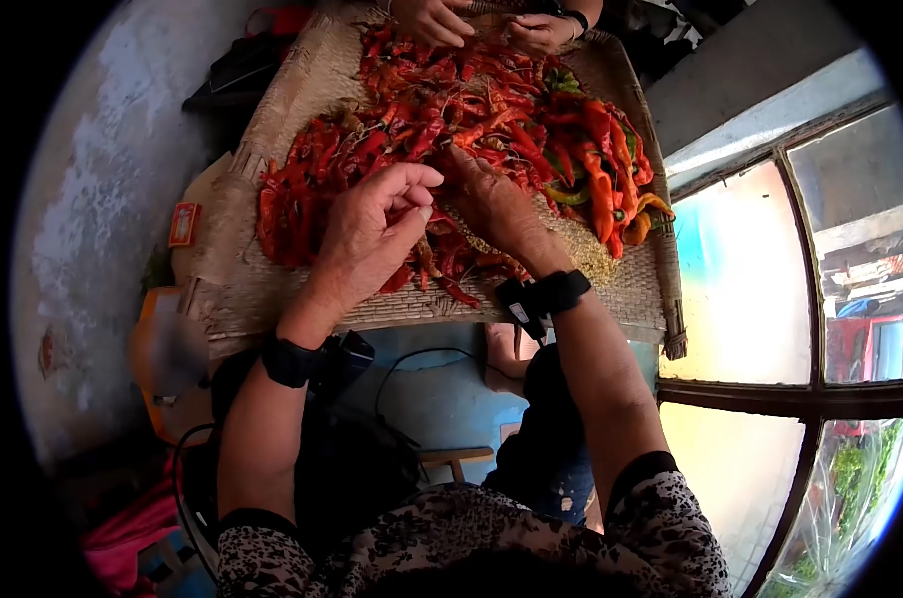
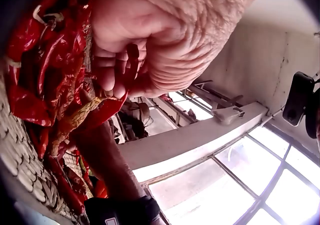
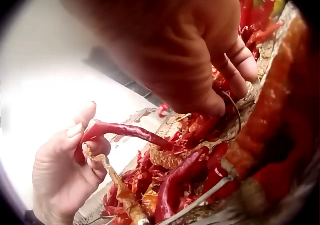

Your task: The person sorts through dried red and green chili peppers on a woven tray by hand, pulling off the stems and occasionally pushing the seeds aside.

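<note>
In the head view my left hand is over the near part of a heap of red chili peppers. It grips a glossy red chili pepper between thumb and curled fingers, as the right wrist view shows. A withered yellowish chili hangs from the same fingers. My right hand reaches down into the heap to the right, its index finger stretched forward. Its fingertips are among the peppers, beside a thin curved stem, with no pepper plainly held.
The heap lies on a woven tray with raised edges. Pale loose seeds are scattered at its right. Larger orange-red peppers lie near that edge. Another person's hands work at the far end. A window stands at right.
</note>
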`<state>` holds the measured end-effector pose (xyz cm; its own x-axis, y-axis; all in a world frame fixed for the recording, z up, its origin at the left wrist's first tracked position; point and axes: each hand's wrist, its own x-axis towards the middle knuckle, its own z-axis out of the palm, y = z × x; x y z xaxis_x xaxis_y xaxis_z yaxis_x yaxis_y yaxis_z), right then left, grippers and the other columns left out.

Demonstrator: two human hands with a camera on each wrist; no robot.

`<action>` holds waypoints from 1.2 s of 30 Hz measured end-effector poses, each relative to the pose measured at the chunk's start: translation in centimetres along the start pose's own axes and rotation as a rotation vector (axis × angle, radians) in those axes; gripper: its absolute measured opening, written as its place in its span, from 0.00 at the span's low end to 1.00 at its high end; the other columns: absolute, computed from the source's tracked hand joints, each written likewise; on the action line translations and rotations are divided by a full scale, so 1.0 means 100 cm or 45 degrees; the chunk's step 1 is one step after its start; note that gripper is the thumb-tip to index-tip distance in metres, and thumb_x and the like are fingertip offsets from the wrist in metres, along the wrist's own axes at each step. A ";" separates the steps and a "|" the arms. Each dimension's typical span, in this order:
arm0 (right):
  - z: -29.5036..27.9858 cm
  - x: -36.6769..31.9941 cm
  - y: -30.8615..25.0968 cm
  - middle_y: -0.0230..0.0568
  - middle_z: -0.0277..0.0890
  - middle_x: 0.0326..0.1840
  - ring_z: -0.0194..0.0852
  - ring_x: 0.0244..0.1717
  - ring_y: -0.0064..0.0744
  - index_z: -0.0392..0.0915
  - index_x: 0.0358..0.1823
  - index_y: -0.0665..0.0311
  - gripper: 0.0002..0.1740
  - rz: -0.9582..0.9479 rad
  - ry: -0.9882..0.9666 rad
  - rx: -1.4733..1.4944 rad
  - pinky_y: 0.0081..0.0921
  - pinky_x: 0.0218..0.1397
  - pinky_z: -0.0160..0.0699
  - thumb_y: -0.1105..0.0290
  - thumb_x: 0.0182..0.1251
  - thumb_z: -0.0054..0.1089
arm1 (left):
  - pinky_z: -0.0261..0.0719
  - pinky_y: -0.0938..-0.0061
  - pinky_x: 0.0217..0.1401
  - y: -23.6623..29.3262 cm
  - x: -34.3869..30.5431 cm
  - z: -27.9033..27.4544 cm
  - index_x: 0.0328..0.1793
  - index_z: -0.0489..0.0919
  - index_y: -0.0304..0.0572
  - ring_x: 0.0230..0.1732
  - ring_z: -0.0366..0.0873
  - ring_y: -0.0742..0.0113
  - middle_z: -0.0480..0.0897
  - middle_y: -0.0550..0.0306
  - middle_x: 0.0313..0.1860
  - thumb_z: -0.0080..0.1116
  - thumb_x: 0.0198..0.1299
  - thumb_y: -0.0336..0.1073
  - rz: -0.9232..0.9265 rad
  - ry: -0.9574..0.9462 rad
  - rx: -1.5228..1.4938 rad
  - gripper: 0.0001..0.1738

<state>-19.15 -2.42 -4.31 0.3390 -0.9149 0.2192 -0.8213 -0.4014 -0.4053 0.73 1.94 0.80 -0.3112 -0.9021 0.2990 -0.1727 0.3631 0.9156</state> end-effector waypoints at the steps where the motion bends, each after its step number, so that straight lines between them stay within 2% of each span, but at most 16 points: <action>1: 0.002 0.002 -0.001 0.55 0.74 0.56 0.76 0.52 0.55 0.60 0.69 0.63 0.34 -0.009 -0.005 0.001 0.42 0.50 0.78 0.71 0.61 0.61 | 0.78 0.77 0.41 -0.001 -0.001 -0.002 0.53 0.77 0.37 0.38 0.79 0.72 0.80 0.57 0.38 0.54 0.59 0.22 0.037 0.008 0.001 0.15; 4: -0.005 0.000 -0.016 0.53 0.79 0.49 0.78 0.49 0.53 0.66 0.65 0.63 0.30 0.018 -0.035 0.028 0.42 0.49 0.78 0.69 0.60 0.62 | 0.78 0.77 0.41 -0.002 -0.002 -0.010 0.53 0.77 0.37 0.38 0.79 0.72 0.81 0.56 0.39 0.53 0.60 0.22 -0.010 0.010 -0.003 0.15; 6: -0.034 -0.007 -0.035 0.51 0.81 0.43 0.80 0.46 0.51 0.71 0.59 0.64 0.25 -0.016 -0.350 -0.010 0.41 0.48 0.79 0.68 0.59 0.63 | 0.78 0.78 0.41 -0.004 -0.003 -0.016 0.53 0.77 0.37 0.39 0.79 0.72 0.81 0.56 0.39 0.53 0.60 0.22 0.009 0.048 0.016 0.15; 8: -0.037 -0.021 -0.029 0.51 0.81 0.39 0.82 0.40 0.47 0.74 0.55 0.65 0.20 -0.005 -0.360 0.085 0.38 0.44 0.79 0.70 0.61 0.62 | 0.78 0.78 0.41 -0.005 -0.005 -0.020 0.53 0.77 0.36 0.39 0.80 0.72 0.81 0.56 0.40 0.53 0.60 0.22 0.029 0.086 0.035 0.15; 11: -0.052 -0.039 -0.023 0.48 0.80 0.32 0.80 0.33 0.41 0.75 0.52 0.66 0.16 -0.025 -0.145 0.229 0.33 0.39 0.78 0.72 0.63 0.61 | 0.75 0.81 0.48 -0.003 -0.006 -0.022 0.56 0.76 0.35 0.43 0.75 0.78 0.78 0.61 0.42 0.52 0.61 0.23 -0.041 0.074 0.030 0.16; 14: -0.064 -0.045 -0.013 0.45 0.77 0.28 0.77 0.29 0.35 0.76 0.50 0.67 0.13 0.107 0.011 0.261 0.30 0.35 0.75 0.71 0.67 0.60 | 0.79 0.76 0.43 -0.008 -0.005 -0.018 0.54 0.77 0.36 0.42 0.79 0.71 0.80 0.54 0.43 0.53 0.60 0.22 0.110 0.173 0.040 0.16; 16: -0.070 -0.044 -0.007 0.54 0.77 0.31 0.77 0.34 0.55 0.77 0.44 0.69 0.11 0.092 0.108 0.099 0.34 0.35 0.75 0.69 0.67 0.59 | 0.78 0.76 0.46 -0.005 -0.004 -0.016 0.54 0.76 0.36 0.44 0.78 0.71 0.80 0.54 0.46 0.52 0.59 0.22 0.054 0.141 -0.015 0.16; 18: -0.075 -0.039 -0.003 0.51 0.77 0.29 0.77 0.31 0.52 0.78 0.38 0.71 0.12 0.004 0.141 -0.027 0.31 0.34 0.75 0.66 0.67 0.60 | 0.78 0.76 0.48 -0.004 -0.002 -0.013 0.55 0.76 0.35 0.45 0.78 0.71 0.80 0.55 0.46 0.51 0.59 0.21 0.074 0.135 -0.046 0.16; 20: -0.077 -0.029 -0.001 0.48 0.80 0.32 0.79 0.34 0.48 0.79 0.41 0.71 0.14 0.312 0.284 0.808 0.32 0.36 0.76 0.65 0.66 0.63 | 0.77 0.77 0.49 -0.003 -0.002 -0.011 0.55 0.76 0.35 0.46 0.78 0.72 0.80 0.55 0.46 0.51 0.59 0.21 0.086 0.125 -0.073 0.16; 21: -0.079 -0.021 0.003 0.48 0.80 0.40 0.80 0.38 0.45 0.77 0.52 0.71 0.20 0.316 0.457 0.848 0.36 0.39 0.78 0.64 0.65 0.65 | 0.77 0.78 0.50 -0.003 -0.002 -0.010 0.55 0.76 0.35 0.46 0.77 0.73 0.80 0.57 0.46 0.50 0.59 0.21 0.053 0.121 -0.127 0.16; 22: -0.084 -0.014 0.012 0.53 0.78 0.45 0.79 0.40 0.48 0.67 0.65 0.71 0.31 0.191 0.489 0.098 0.40 0.42 0.78 0.64 0.64 0.65 | 0.76 0.78 0.51 -0.003 -0.002 -0.008 0.54 0.76 0.34 0.46 0.77 0.74 0.80 0.58 0.46 0.50 0.59 0.21 0.021 0.115 -0.181 0.16; 24: -0.075 -0.012 0.007 0.56 0.75 0.51 0.78 0.42 0.50 0.60 0.69 0.70 0.38 0.007 0.892 -0.468 0.41 0.45 0.77 0.65 0.61 0.67 | 0.76 0.78 0.51 0.000 -0.002 -0.007 0.55 0.76 0.34 0.46 0.77 0.74 0.80 0.58 0.45 0.50 0.59 0.21 0.029 0.085 -0.189 0.17; 26: -0.074 -0.025 -0.009 0.53 0.74 0.52 0.77 0.43 0.52 0.57 0.71 0.68 0.42 0.011 0.514 -0.155 0.40 0.48 0.77 0.67 0.58 0.69 | 0.76 0.80 0.50 0.001 -0.002 -0.007 0.58 0.75 0.35 0.46 0.75 0.76 0.78 0.59 0.45 0.50 0.61 0.22 -0.071 0.019 -0.102 0.18; 28: -0.072 -0.039 -0.042 0.53 0.75 0.50 0.78 0.44 0.48 0.71 0.62 0.66 0.29 -0.046 -0.067 0.401 0.38 0.46 0.77 0.69 0.58 0.67 | 0.76 0.80 0.50 0.001 -0.001 -0.005 0.58 0.75 0.35 0.46 0.75 0.76 0.78 0.59 0.45 0.50 0.62 0.22 -0.066 -0.019 -0.119 0.17; 33: -0.064 -0.039 -0.036 0.50 0.79 0.39 0.81 0.36 0.43 0.79 0.52 0.63 0.17 0.024 -0.246 0.592 0.36 0.37 0.77 0.69 0.62 0.65 | 0.76 0.79 0.50 0.002 -0.004 0.006 0.57 0.74 0.34 0.47 0.75 0.75 0.78 0.58 0.45 0.52 0.63 0.24 -0.056 -0.140 -0.196 0.16; 36: -0.071 -0.034 -0.006 0.49 0.79 0.33 0.80 0.33 0.44 0.79 0.50 0.64 0.16 0.141 -0.072 0.461 0.36 0.35 0.76 0.68 0.62 0.64 | 0.80 0.74 0.43 0.001 -0.007 0.009 0.52 0.76 0.36 0.40 0.79 0.68 0.80 0.55 0.42 0.59 0.60 0.27 0.124 0.169 -0.005 0.14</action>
<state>-23.08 1.27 1.50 0.2908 -0.9503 0.1112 -0.6423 -0.2800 -0.7135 0.12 2.82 0.49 -0.2000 -0.8856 0.4191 -0.1437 0.4496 0.8816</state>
